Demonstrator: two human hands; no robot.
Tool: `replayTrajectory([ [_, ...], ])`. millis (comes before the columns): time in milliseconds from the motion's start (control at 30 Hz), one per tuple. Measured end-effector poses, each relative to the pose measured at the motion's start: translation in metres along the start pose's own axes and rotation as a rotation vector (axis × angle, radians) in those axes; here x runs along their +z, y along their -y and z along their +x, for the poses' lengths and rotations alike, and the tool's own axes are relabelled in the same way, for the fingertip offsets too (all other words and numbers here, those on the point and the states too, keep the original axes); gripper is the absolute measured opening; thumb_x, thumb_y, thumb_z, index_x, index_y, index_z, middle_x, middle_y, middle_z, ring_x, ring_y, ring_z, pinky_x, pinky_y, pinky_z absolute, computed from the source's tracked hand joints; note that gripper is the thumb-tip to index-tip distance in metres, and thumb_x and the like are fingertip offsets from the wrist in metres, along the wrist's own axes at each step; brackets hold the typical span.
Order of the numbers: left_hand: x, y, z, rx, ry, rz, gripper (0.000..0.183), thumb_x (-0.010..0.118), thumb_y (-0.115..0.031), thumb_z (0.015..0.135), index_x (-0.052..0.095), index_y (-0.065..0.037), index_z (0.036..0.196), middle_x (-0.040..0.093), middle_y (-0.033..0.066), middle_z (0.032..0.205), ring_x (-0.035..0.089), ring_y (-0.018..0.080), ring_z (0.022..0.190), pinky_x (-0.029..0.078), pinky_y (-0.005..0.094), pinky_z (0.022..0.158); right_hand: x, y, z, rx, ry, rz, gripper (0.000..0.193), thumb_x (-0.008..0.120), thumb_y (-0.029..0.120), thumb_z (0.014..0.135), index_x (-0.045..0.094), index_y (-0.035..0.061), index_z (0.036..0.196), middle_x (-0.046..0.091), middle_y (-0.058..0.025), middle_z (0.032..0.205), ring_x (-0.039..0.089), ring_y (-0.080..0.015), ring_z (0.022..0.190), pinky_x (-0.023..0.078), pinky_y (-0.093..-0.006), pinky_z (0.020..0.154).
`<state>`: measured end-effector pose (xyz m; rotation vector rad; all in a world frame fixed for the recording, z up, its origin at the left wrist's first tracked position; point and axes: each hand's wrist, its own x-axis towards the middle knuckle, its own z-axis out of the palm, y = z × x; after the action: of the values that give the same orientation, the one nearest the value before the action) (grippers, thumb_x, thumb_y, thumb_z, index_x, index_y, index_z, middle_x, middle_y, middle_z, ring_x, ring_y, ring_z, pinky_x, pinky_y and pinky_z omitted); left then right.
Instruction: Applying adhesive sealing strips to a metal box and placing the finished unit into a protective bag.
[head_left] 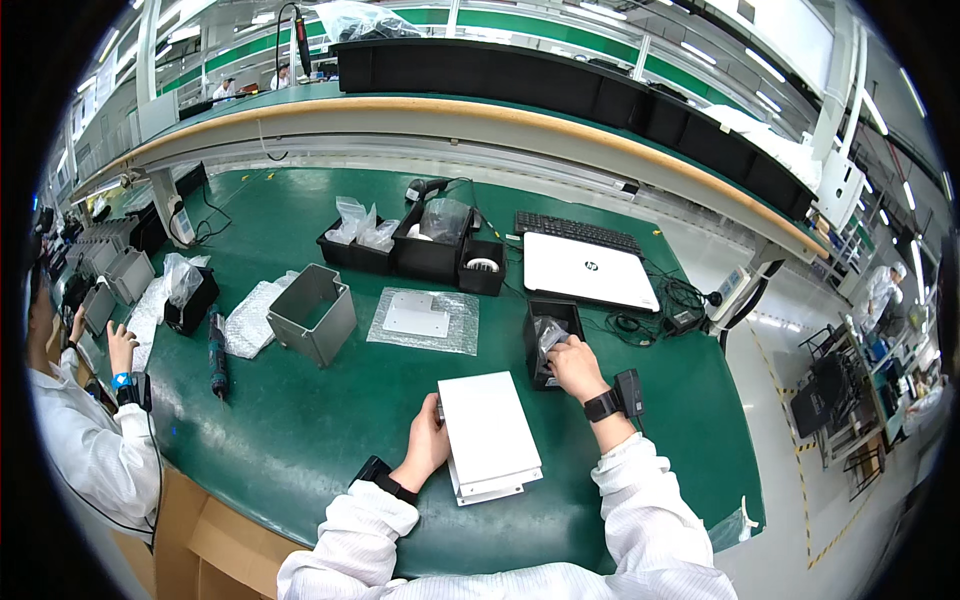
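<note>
My left hand (428, 440) is closed on the left edge of a white sheet-metal housing (490, 425), which rests on the green table in front of me. A lower flange with small holes shows along its near edge. On the right, my right hand (577, 368) reaches into a small black bin (535, 345), its fingers curled down at a clear plastic bag (549, 333). Its fingertips are hidden, so what they pinch cannot be made out. Beyond the housing, a flat white metal plate (417, 314) lies on a bubble-wrap sheet (378, 330).
An open grey metal box (318, 325), a power screwdriver (217, 355) and a black bin (195, 300) stand to the left. Further back are black bins (410, 255), a white laptop (588, 268) and a keyboard (575, 230). A co-worker's hand (121, 350) is at far left.
</note>
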<state>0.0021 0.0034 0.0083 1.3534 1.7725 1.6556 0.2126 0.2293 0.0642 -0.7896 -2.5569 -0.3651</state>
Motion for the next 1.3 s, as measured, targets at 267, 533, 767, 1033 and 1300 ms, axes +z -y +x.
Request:
replayTrajectory([
  [267, 0.002, -0.001, 0.0, -0.011, 0.005, 0.033, 0.031, 0.062, -0.002, 0.089, 0.052, 0.002, 0.118, 0.068, 0.0178, 0.088, 0.069, 0.0238, 0.078, 0.052, 0.0348, 0.066, 0.018, -0.007, 0.004, 0.003, 0.025, -0.073, 0.008, 0.065, 0.011, 0.075, 0.069, 0.0113, 0.069, 0.067, -0.0051, 0.079, 0.061, -0.0238, 0.083, 0.052, -0.0364, 0.075],
  [533, 0.003, 0.001, -0.001, 0.015, -0.011, 0.04, 0.031, 0.064, -0.005, 0.088, 0.053, 0.002, 0.116, 0.067, 0.0162, 0.084, 0.066, 0.0225, 0.072, 0.05, 0.0347, 0.063, 0.011, -0.003, 0.006, 0.193, -0.027, 0.129, 0.006, 0.069, 0.011, 0.074, 0.072, 0.006, 0.076, 0.07, -0.0119, 0.081, 0.066, -0.0313, 0.082, 0.054, -0.0418, 0.077],
  [767, 0.004, 0.016, -0.002, 0.03, -0.025, -0.005, 0.033, 0.065, -0.004, 0.086, 0.053, 0.0, 0.116, 0.066, 0.0154, 0.082, 0.065, 0.0234, 0.07, 0.05, 0.0349, 0.063, -0.014, 0.008, 0.006, 0.333, 0.097, 0.388, 0.01, 0.07, 0.016, 0.079, 0.072, 0.0062, 0.077, 0.07, -0.0149, 0.084, 0.068, -0.0342, 0.081, 0.054, -0.0444, 0.074],
  [1033, 0.0, -0.019, -0.004, -0.016, 0.014, 0.051, 0.032, 0.066, -0.005, 0.088, 0.053, 0.001, 0.117, 0.069, 0.0145, 0.093, 0.068, 0.0186, 0.083, 0.053, 0.0311, 0.071, 0.009, 0.021, -0.003, 0.419, -0.007, 0.392, 0.015, 0.073, 0.012, 0.076, 0.073, 0.0031, 0.088, 0.07, -0.0174, 0.091, 0.068, -0.0346, 0.085, 0.054, -0.0429, 0.078],
  [1300, -0.001, -0.043, -0.004, -0.037, 0.05, -0.047, 0.033, 0.067, -0.001, 0.088, 0.053, 0.001, 0.118, 0.069, 0.0123, 0.103, 0.067, 0.0163, 0.092, 0.053, 0.0293, 0.08, 0.038, 0.01, 0.015, 0.429, -0.031, 0.154, 0.01, 0.064, 0.007, 0.076, 0.072, 0.0009, 0.076, 0.07, -0.0208, 0.084, 0.07, -0.036, 0.079, 0.057, -0.0435, 0.073],
])
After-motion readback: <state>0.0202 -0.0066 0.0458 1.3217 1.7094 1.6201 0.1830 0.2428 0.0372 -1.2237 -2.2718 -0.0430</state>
